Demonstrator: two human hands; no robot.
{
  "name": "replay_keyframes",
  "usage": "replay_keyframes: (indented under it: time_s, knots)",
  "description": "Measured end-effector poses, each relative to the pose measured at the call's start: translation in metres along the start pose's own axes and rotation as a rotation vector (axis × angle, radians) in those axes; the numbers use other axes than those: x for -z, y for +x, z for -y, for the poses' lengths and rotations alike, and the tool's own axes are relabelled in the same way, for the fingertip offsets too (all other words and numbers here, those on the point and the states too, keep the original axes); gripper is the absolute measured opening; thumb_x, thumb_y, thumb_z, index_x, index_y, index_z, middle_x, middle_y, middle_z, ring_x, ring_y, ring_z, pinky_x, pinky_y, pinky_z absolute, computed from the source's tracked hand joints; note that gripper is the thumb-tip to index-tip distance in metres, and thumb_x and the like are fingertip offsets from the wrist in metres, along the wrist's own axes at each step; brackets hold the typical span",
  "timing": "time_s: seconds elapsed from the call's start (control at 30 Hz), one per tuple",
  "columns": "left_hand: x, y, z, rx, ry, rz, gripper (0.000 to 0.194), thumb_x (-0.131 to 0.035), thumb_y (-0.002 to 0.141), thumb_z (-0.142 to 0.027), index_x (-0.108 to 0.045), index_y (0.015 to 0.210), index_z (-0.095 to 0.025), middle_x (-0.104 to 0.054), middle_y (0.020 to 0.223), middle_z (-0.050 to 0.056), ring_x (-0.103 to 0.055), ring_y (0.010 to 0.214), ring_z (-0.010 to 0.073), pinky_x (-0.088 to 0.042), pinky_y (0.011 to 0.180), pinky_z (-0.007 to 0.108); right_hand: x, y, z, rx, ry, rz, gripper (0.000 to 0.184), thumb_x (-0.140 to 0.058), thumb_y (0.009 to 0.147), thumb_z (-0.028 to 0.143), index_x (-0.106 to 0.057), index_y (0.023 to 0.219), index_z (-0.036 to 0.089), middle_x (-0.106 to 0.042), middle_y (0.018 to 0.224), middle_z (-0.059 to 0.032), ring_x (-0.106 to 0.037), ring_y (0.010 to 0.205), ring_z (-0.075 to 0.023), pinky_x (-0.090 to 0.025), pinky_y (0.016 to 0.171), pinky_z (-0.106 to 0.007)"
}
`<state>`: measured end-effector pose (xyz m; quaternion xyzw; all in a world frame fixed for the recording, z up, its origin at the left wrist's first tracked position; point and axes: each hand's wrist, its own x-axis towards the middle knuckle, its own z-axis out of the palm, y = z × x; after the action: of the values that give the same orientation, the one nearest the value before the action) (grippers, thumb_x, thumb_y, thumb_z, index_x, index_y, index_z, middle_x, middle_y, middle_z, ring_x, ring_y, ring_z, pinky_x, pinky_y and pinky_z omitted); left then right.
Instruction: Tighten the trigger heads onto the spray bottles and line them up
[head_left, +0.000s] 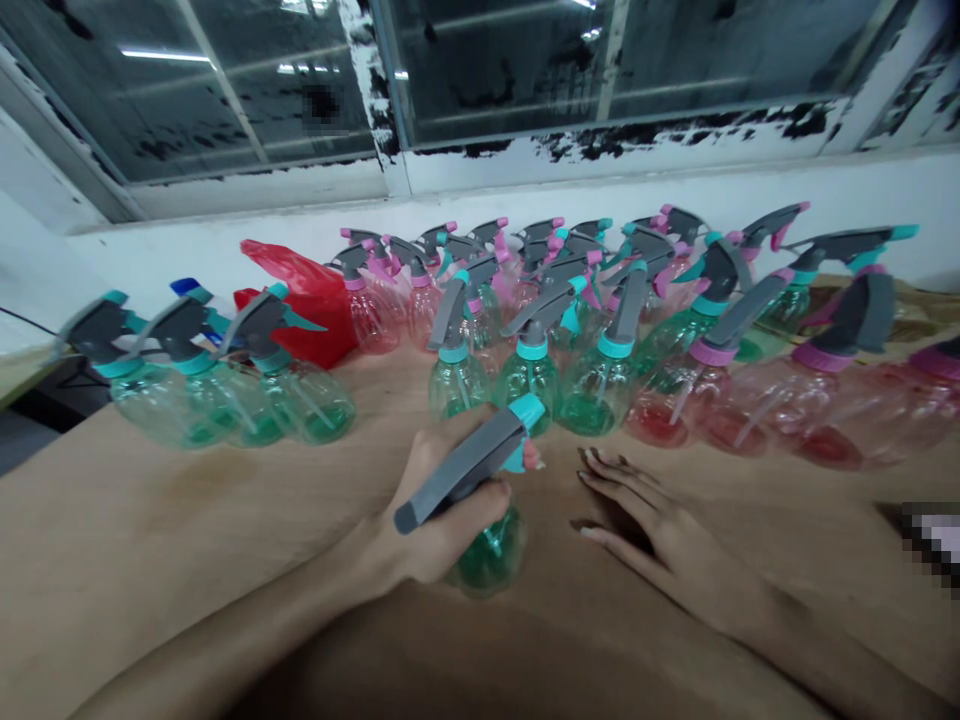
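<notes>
The table (pixel 172 555) spreads to the left, its wood showing between the forearm and three green bottles (pixel 251 405). Packed spray bottles (pixel 615 347) border the back, behind a strip of tabletop; a red bag (pixel 326 325) fills the gap between. The right hand (pixel 673 532) lies palm down, fingers loosely spread. The left hand (pixel 439 552) wraps a green bottle's (pixel 491 555) neck, mid-table.
</notes>
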<state>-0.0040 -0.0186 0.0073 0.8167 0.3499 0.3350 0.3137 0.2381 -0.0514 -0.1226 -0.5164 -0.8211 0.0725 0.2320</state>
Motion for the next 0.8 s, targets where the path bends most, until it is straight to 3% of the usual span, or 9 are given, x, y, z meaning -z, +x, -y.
replay_keyframes:
  time_s: [0.17,0.37,0.57,0.8]
  knots:
    - [-0.002,-0.003,0.002,-0.044,-0.078,-0.026,0.020,-0.050,0.067,-0.015,-0.062,0.082,-0.019,-0.063,0.078,0.001,-0.060,0.066,0.0167,-0.049,0.060,0.029,-0.001,-0.001,-0.001,0.016,0.004,-0.007,0.051,-0.048,0.085,0.046,-0.045,0.130,0.021,-0.046,0.137,-0.0071,-0.038,0.128,-0.0253,-0.035,0.104,-0.048]
    - [-0.008,-0.004,0.008,0.049,-0.159,-0.075,0.044,-0.050,0.070,-0.009,-0.061,0.107,-0.028,-0.066,0.104,-0.003,-0.064,0.089,0.0162,-0.051,0.080,0.027,0.000,-0.001,-0.001,0.013,0.004,-0.011,0.052,-0.048,0.085,0.045,-0.044,0.131,0.022,-0.046,0.137,-0.0071,-0.037,0.128,-0.0254,-0.035,0.104,-0.049]
    - [-0.010,0.000,-0.001,0.040,-0.071,-0.112,0.040,-0.047,0.062,-0.009,-0.066,0.096,-0.019,-0.068,0.084,0.002,-0.064,0.069,0.0164,-0.051,0.066,0.026,0.000,0.000,0.000,0.012,0.006,-0.004,0.051,-0.048,0.085,0.046,-0.047,0.129,0.021,-0.048,0.136,-0.0074,-0.039,0.127,-0.0251,-0.034,0.105,-0.048]
    - [-0.009,0.002,-0.003,0.030,-0.070,-0.111,0.035,-0.047,0.062,-0.011,-0.065,0.090,-0.022,-0.066,0.083,0.002,-0.064,0.071,0.0166,-0.051,0.068,0.026,0.000,0.000,0.000,0.011,-0.011,0.000,0.052,-0.047,0.085,0.047,-0.046,0.129,0.019,-0.046,0.137,-0.0077,-0.038,0.128,-0.0254,-0.035,0.104,-0.048]
